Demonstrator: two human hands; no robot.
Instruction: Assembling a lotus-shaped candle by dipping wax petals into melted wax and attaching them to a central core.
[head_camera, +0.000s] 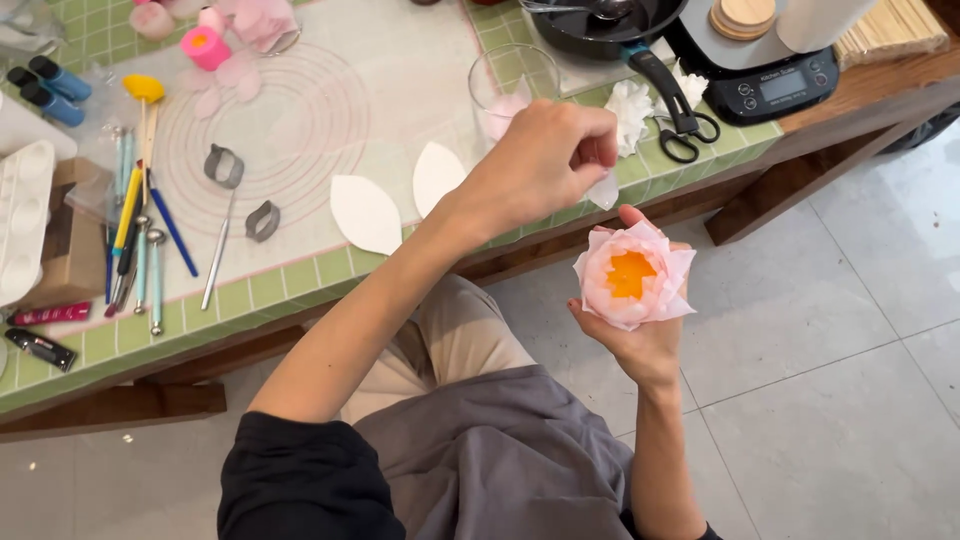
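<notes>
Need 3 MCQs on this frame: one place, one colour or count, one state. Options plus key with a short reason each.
1. Where is the pink flower?
A. on the mat
B. in the right hand, off the table's edge
C. in the glass

2. What colour is the flower's centre?
A. orange
B. blue
C. green

3. What is the left hand doing?
A. lying flat on the mat
B. pinching a pale petal above the flower
C. gripping the scissors

Key: 1 B, the right hand cups it over the floor. 2 A, the middle is orange. 3 B, the fingertips close on the petal; the scissors lie untouched on the table.
</notes>
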